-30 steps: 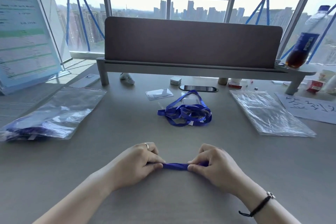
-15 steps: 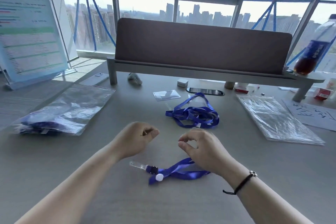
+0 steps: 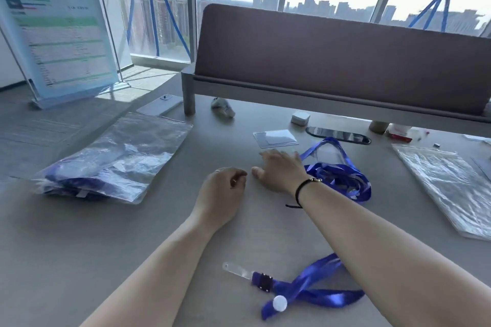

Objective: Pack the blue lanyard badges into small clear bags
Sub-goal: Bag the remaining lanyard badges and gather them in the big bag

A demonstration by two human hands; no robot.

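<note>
A folded blue lanyard (image 3: 305, 288) with a clear strap and white snap lies loose on the desk near me, under my right forearm. My right hand (image 3: 281, 171) reaches forward, fingers spread flat on the desk, just left of a heap of blue lanyards (image 3: 337, 176) with a clear badge sleeve. A separate clear badge holder (image 3: 275, 138) lies just beyond its fingertips. My left hand (image 3: 221, 194) rests beside it, loosely curled and holding nothing. A stack of small clear bags (image 3: 449, 186) lies at the right.
A large clear bag (image 3: 111, 159) with packed blue lanyards inside lies at the left. A grey desk shelf (image 3: 318, 95) with a brown divider panel crosses the back, with a phone (image 3: 337, 135) and a small white box (image 3: 300, 118) beneath it. A standing sign (image 3: 55, 29) is at the far left.
Both hands let go of the folded lanyard, which now lies on the desk. My right hand has reached forward towards the lanyard heap and badge holder, and my view has turned left.
</note>
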